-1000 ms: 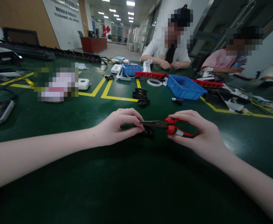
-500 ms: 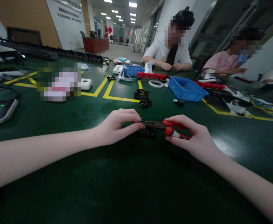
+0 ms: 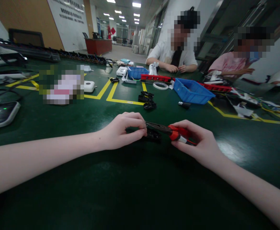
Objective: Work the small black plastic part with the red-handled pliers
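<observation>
My right hand (image 3: 197, 142) is closed around the red handles of a pair of pliers (image 3: 170, 131), whose dark jaws point left. Those jaws meet the fingertips of my left hand (image 3: 123, 129), which is pinched on a small black part (image 3: 152, 135) lying on the green table (image 3: 130, 185). Most of that part is hidden behind my left fingers and under the pliers. Both forearms rest low over the table, coming in from the bottom corners.
More small black parts (image 3: 146, 99) lie beyond my hands inside yellow floor-tape lines. A blue bin (image 3: 191, 91), a red tray (image 3: 155, 77), a tape roll (image 3: 160, 85) and a white box (image 3: 89, 86) stand further back. Two people sit at the far side. A tablet-like device (image 3: 1, 113) lies left.
My right hand has closed tighter on the pliers' handles and tilted the jaws slightly upward to the left. My left hand has stayed pinched on the black part.
</observation>
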`<action>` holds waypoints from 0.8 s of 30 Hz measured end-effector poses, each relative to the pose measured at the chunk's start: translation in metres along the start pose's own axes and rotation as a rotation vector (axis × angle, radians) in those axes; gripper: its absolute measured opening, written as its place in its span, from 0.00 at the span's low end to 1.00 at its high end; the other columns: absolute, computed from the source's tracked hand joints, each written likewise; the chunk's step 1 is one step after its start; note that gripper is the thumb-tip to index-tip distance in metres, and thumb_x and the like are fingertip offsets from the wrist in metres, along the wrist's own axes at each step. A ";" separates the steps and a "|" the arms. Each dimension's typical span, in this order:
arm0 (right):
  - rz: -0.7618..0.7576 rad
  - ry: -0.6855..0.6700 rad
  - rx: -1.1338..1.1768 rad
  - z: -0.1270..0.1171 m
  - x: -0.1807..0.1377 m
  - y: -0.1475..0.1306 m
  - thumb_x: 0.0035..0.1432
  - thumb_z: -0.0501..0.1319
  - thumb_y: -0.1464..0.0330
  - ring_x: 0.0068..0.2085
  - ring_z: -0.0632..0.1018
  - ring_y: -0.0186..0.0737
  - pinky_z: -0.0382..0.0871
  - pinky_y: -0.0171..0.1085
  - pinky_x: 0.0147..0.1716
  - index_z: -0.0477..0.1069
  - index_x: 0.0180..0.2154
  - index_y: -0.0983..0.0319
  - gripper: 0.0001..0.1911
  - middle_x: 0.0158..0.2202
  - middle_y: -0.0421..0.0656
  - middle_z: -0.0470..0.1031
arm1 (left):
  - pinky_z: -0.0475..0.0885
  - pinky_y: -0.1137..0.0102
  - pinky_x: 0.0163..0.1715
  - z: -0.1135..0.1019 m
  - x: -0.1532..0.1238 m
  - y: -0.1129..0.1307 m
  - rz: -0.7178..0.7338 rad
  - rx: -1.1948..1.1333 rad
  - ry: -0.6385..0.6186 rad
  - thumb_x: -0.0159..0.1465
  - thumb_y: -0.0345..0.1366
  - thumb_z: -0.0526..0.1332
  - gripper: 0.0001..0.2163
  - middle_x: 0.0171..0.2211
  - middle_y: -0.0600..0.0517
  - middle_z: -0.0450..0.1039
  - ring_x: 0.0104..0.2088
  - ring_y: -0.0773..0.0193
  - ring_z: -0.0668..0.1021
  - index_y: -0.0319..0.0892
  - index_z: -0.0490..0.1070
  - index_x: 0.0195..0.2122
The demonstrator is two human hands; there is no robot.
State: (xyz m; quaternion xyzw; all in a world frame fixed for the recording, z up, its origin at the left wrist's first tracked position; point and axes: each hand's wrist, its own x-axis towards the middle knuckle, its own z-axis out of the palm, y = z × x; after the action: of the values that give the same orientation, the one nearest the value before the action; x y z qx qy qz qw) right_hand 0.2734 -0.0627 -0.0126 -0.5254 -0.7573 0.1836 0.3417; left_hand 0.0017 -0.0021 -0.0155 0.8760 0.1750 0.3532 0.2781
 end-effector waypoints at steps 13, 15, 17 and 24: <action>-0.144 0.056 -0.113 -0.005 -0.002 -0.003 0.53 0.68 0.64 0.39 0.80 0.48 0.76 0.47 0.38 0.73 0.45 0.55 0.17 0.41 0.45 0.79 | 0.72 0.68 0.43 -0.003 0.001 0.001 -0.013 -0.045 -0.051 0.69 0.32 0.57 0.09 0.38 0.49 0.74 0.40 0.62 0.77 0.39 0.77 0.35; -0.140 0.044 -0.122 -0.005 -0.002 -0.003 0.52 0.68 0.65 0.37 0.80 0.47 0.76 0.46 0.36 0.73 0.45 0.56 0.16 0.40 0.44 0.79 | 0.72 0.68 0.43 -0.002 0.001 0.001 -0.021 -0.032 -0.045 0.69 0.32 0.56 0.10 0.38 0.49 0.74 0.39 0.62 0.76 0.39 0.77 0.35; -0.139 0.033 -0.128 -0.005 -0.002 -0.004 0.52 0.67 0.65 0.36 0.80 0.46 0.76 0.45 0.35 0.73 0.45 0.57 0.16 0.39 0.44 0.80 | 0.71 0.67 0.43 -0.001 0.001 0.002 -0.029 -0.023 -0.037 0.69 0.32 0.56 0.10 0.38 0.49 0.74 0.39 0.62 0.76 0.39 0.76 0.35; -0.169 0.012 -0.146 -0.005 0.000 -0.003 0.54 0.66 0.64 0.32 0.80 0.44 0.75 0.42 0.30 0.73 0.44 0.58 0.15 0.37 0.44 0.80 | 0.73 0.64 0.47 -0.002 0.002 0.001 -0.029 -0.020 -0.080 0.69 0.32 0.57 0.08 0.43 0.47 0.72 0.43 0.60 0.76 0.39 0.75 0.39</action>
State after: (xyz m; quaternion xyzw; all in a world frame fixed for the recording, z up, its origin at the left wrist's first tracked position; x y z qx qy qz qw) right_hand 0.2752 -0.0637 -0.0069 -0.4841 -0.8083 0.0955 0.3212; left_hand 0.0021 -0.0016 -0.0125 0.8840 0.1730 0.3154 0.2986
